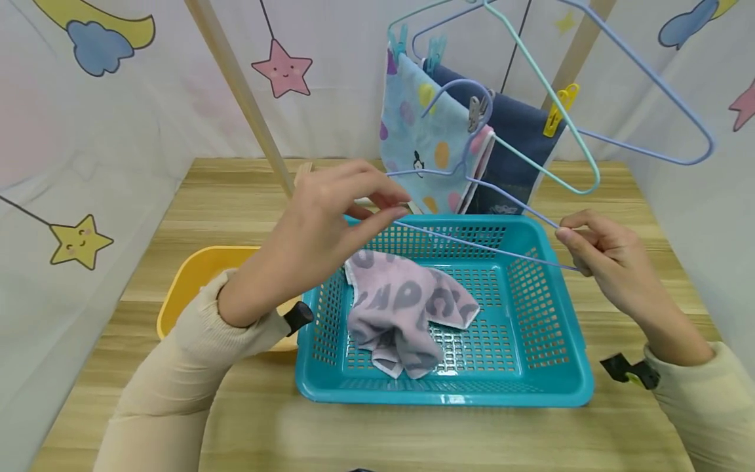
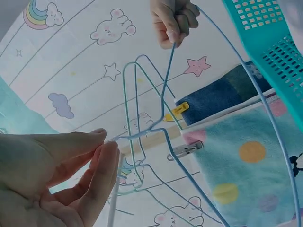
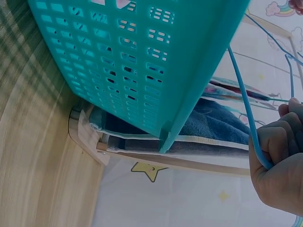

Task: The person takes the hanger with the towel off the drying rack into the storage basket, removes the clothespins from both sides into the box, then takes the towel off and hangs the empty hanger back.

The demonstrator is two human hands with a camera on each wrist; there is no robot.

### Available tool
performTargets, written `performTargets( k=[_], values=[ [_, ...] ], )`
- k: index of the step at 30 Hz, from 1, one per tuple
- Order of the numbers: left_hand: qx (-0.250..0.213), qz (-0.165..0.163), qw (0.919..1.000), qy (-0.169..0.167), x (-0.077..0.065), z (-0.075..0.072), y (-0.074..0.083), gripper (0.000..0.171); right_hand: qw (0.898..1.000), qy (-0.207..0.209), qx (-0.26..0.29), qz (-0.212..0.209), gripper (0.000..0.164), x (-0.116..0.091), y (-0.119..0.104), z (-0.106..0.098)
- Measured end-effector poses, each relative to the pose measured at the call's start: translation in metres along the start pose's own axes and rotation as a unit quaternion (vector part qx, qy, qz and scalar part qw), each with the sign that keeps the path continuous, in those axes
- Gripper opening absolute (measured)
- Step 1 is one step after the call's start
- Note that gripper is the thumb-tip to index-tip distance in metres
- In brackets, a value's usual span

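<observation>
1. Lavender hanger [image 1: 483, 246]: held in the air over the back and right part of the teal basket, its hook upward and its long bar sloping down toward the person's right.
2. Left hand [image 1: 330, 210]: in front of the hanger's left end, with fingers loosely bent and the tips of thumb and forefinger close together; they are clear of the wire and hold nothing that shows. It hides that end of the hanger in the head view.
3. Right hand [image 1: 616, 259]: fingers curled round the hanger's right corner, thumb pressing on the wire.
4. Teal basket [image 1: 445, 398]: on the wooden table [image 1: 248, 426], below both hands.
5. Pink cloth [image 1: 407, 295] with grey lettering: crumpled in the basket's left half.
6. Yellow basin [image 1: 194, 278]: just left of the basket, partly behind the left forearm.
7. Polka-dot towel [image 1: 413, 124]: beyond the basket, clipped to a mint hanger [image 1: 542, 77].
8. Navy towel [image 1: 516, 131]: behind it, held on another hanger [image 1: 649, 72] with a yellow clip [image 1: 559, 115] near its right edge.
9. White backdrop [image 1: 330, 124]: farthest off, printed with stars and clouds.
</observation>
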State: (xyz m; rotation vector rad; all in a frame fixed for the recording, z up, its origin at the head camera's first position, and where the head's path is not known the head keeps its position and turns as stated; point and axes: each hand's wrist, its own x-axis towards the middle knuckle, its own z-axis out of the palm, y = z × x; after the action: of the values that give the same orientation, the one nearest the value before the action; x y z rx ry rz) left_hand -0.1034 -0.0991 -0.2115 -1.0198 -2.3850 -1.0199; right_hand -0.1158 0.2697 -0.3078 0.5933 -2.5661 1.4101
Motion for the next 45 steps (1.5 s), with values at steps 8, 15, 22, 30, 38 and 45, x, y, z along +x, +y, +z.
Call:
performTargets(
  k=[8, 15, 22, 30, 38, 45],
  values=[
    [0.009, -0.021, 0.9995, 0.023, 0.002, -0.001, -0.014, 0.015, 1.0, 0.004, 0.007, -0.011, 0.016, 0.0, 0.0, -0.001],
    [0.019, -0.077, 0.996, 0.039, 0.003, -0.007, -0.036, 0.019, 1.0, -0.004, 0.0, -0.002, 0.013, 0.0, -0.001, 0.0],
    [-0.06, -0.13, 0.9811, 0.13, 0.006, -0.018, -0.057, 0.019, 1.0, -0.006, 0.0, -0.004, 0.014, -0.001, -0.002, 0.001],
    [-0.129, -0.115, 0.935, 0.309, 0.018, -0.039, -0.092, 0.008, 1.0, 0.0, 0.002, -0.017, 0.014, -0.001, -0.007, 0.001],
    [-0.128, -0.165, 0.8915, 0.402, 0.028, -0.052, -0.122, 0.014, 1.0, 0.005, 0.001, -0.02, 0.014, 0.001, -0.01, 0.002],
    [-0.146, -0.192, 0.8564, 0.457, 0.038, -0.06, -0.142, 0.003, 0.999, 0.002, -0.009, -0.041, 0.013, 0.002, -0.014, 0.004]
  ],
)
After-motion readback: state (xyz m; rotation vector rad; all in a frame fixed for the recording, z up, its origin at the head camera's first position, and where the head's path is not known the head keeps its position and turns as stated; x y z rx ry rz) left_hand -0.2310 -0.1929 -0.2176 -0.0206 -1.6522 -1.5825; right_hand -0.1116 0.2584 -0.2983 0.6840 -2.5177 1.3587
